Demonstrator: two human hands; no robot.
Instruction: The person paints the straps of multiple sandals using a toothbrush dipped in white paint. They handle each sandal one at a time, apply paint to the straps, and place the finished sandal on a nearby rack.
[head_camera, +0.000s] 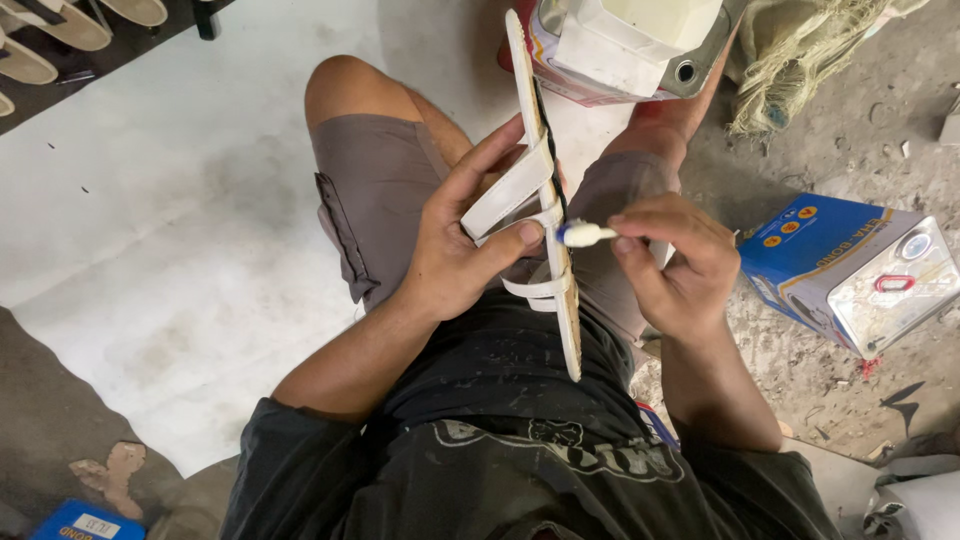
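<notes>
Sandal sole (548, 160), one, pale with white straps, stands on edge above the person's lap, running from near the top of the view down to the black shirt. Two hands work on it. Left hand (470, 240) is closed around the sole from the left, thumb pressed against the strap side and fingers wrapped behind the broad white strap. Right hand (675, 265) pinches a small brush (585, 234) with a white tip and a blue collar, its tip touching the sole's edge just beside the left thumb. Two metal tins are in view: a blue rectangular tin (850, 270) with orange and white label patches and a red ring on its silvery top lies on the dusty floor to the right, and an open tin (625, 45) with a white and red side sits at the top, just beyond the knees. Several more tan soles (60, 25) lie at the upper left corner on a dark surface. White sheet (180, 200) covers the floor on the left.
</notes>
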